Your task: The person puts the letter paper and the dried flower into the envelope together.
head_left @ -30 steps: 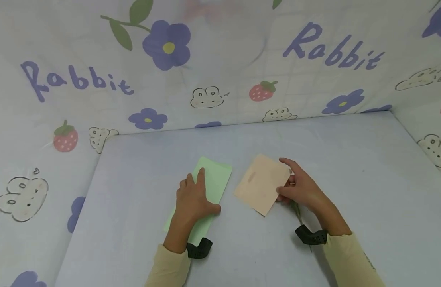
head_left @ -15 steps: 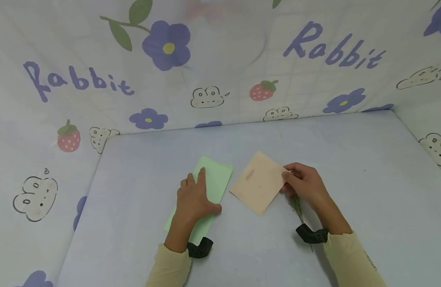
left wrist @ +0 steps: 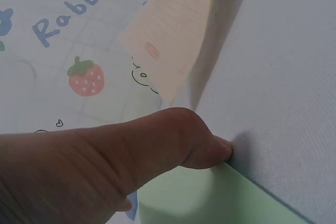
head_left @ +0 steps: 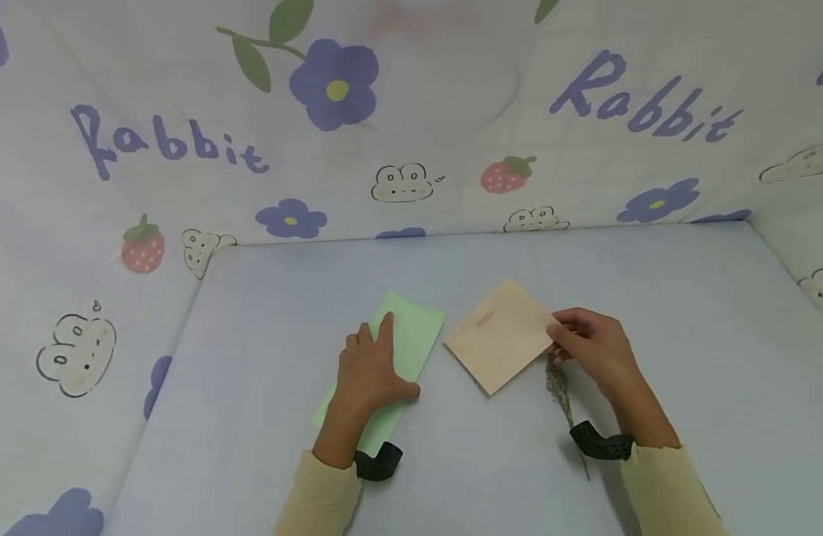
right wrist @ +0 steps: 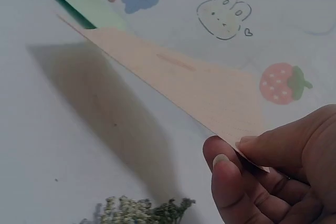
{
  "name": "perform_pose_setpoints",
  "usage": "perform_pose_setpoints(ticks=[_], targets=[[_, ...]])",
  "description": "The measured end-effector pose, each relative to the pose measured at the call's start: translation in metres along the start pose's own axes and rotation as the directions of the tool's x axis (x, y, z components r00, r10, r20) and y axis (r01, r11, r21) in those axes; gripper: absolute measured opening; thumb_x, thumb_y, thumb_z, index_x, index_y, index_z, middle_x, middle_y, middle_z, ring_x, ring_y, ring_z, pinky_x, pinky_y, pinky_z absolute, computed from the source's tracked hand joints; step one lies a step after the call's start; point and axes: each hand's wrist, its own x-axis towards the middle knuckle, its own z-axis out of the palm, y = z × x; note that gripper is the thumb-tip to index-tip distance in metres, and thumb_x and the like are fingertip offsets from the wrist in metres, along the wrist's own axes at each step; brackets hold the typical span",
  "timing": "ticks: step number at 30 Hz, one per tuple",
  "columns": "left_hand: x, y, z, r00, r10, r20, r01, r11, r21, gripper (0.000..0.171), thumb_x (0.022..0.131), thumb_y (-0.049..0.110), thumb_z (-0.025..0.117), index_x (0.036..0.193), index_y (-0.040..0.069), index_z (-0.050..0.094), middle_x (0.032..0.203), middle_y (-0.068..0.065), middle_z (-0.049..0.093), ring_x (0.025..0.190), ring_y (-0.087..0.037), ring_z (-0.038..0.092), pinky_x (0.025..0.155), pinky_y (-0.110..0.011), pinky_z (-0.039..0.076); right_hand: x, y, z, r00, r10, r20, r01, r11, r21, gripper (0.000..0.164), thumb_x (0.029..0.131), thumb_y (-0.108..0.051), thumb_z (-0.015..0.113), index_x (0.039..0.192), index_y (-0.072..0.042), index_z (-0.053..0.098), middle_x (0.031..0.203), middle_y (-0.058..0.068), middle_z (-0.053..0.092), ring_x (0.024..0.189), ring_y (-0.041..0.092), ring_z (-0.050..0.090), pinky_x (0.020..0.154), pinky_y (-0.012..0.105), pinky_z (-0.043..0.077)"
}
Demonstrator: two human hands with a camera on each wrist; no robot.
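Note:
My left hand (head_left: 369,372) lies on a pale green paper (head_left: 411,335), with the fingers spread and the thumb out along its edge. In the left wrist view, the thumb (left wrist: 205,148) touches that paper's rim. My right hand (head_left: 595,342) pinches one corner of a thin square peach-coloured sheet (head_left: 498,339) between thumb and fingers. The sheet is tilted and held above the table, casting a shadow in the right wrist view; it bears an oval reddish mark. A sprig of dried flowers (head_left: 557,383) lies beneath the right hand and wrist, its flower heads (right wrist: 131,211) apart from the fingers.
The light table (head_left: 478,476) is bounded at the back by a white printed curtain (head_left: 445,104) with flowers, strawberries, rabbits and lettering. Each wrist carries a black camera mount, such as the right camera mount (head_left: 600,441).
The right hand has moved its fingers from around the peach sheet's edge to a corner pinch, and the sheet has turned slightly. The left hand stays on the green paper. The head view has shifted slightly.

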Motion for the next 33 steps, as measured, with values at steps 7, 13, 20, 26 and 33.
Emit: perform_pose_setpoints(ticks=[7, 13, 20, 26, 33], targets=[[0.0, -0.002, -0.001, 1.0, 0.014, -0.011, -0.013, 1.0, 0.007, 0.111, 0.064, 0.038, 0.086, 0.156, 0.008, 0.032, 0.137, -0.028, 0.044, 0.116, -0.043, 0.046, 0.092, -0.056, 0.044, 0.006, 0.0, -0.005, 0.999, -0.041, -0.025, 0.042, 0.998, 0.048, 0.033, 0.098, -0.011, 0.066, 0.122, 0.01, 0.062, 0.095, 0.014, 0.068, 0.073, 0.019, 0.069, 0.064, 0.031, 0.058], [0.001, -0.005, 0.001, 1.0, 0.006, -0.007, -0.006, 1.0, 0.0, 0.111, 0.064, 0.038, 0.085, 0.157, 0.01, 0.03, 0.137, -0.027, 0.045, 0.115, -0.042, 0.046, 0.092, -0.055, 0.043, 0.016, -0.007, -0.005, 0.996, -0.082, -0.026, 0.083, 0.995, 0.049, 0.032, 0.098, -0.009, 0.066, 0.123, 0.01, 0.062, 0.095, 0.013, 0.066, 0.074, 0.017, 0.068, 0.065, 0.029, 0.058], [-0.001, -0.007, 0.001, 1.0, 0.017, -0.013, -0.018, 1.0, -0.013, 0.112, 0.064, 0.037, 0.086, 0.157, 0.01, 0.03, 0.136, -0.026, 0.045, 0.114, -0.042, 0.046, 0.091, -0.055, 0.044, 0.024, -0.014, -0.003, 0.995, -0.101, -0.017, 0.101, 0.994, 0.045, 0.031, 0.098, -0.01, 0.066, 0.121, 0.011, 0.062, 0.097, 0.016, 0.066, 0.075, 0.021, 0.069, 0.065, 0.031, 0.058], [-0.001, -0.005, -0.001, 1.0, 0.019, -0.008, -0.019, 1.0, -0.002, 0.112, 0.063, 0.038, 0.086, 0.157, 0.01, 0.03, 0.133, -0.025, 0.047, 0.112, -0.041, 0.047, 0.089, -0.053, 0.045, 0.03, -0.015, 0.0, 0.994, -0.107, -0.019, 0.108, 0.993, 0.051, 0.03, 0.098, -0.009, 0.066, 0.119, 0.012, 0.063, 0.097, 0.017, 0.067, 0.073, 0.015, 0.068, 0.065, 0.029, 0.058], [-0.001, -0.003, -0.003, 1.0, 0.019, -0.003, -0.019, 1.0, -0.003, 0.112, 0.063, 0.038, 0.085, 0.157, 0.01, 0.031, 0.132, -0.024, 0.047, 0.111, -0.04, 0.047, 0.089, -0.053, 0.045, 0.039, -0.017, 0.003, 0.996, -0.09, -0.021, 0.091, 0.995, 0.047, 0.029, 0.098, -0.009, 0.065, 0.119, 0.011, 0.063, 0.099, 0.02, 0.067, 0.073, 0.013, 0.067, 0.065, 0.03, 0.058]])
